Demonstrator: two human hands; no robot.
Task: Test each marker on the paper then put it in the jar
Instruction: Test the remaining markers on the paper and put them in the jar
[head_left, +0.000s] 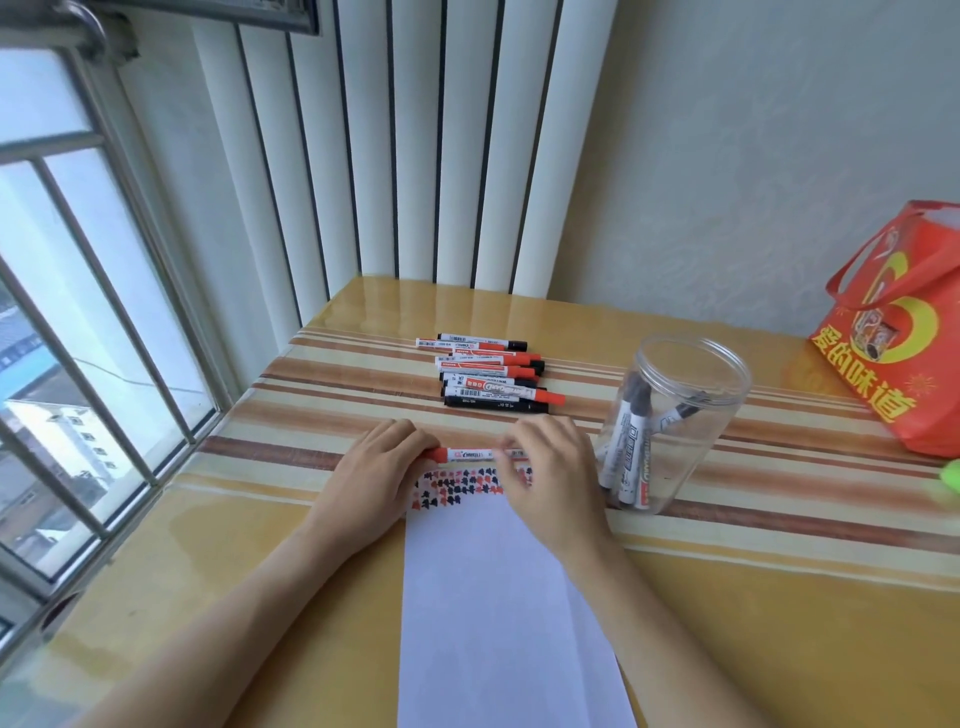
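We see the glossy striped surface (322, 525), white paper sheet (493, 597), clear plastic jar (675, 415). Our left hand (371, 480) and right hand (550, 467) fingers pinch the light, stiff red-capped white marker (470, 455) over the paper's top; grip barrel, pull cap.

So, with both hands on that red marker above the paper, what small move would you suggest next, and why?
Probably pull the cap off. The left hand grips the red cap end of the red marker and the right hand pinches its barrel, held level just above the marks on the paper. No tip shows, so it seems still capped and untested; the jar comes afterwards.
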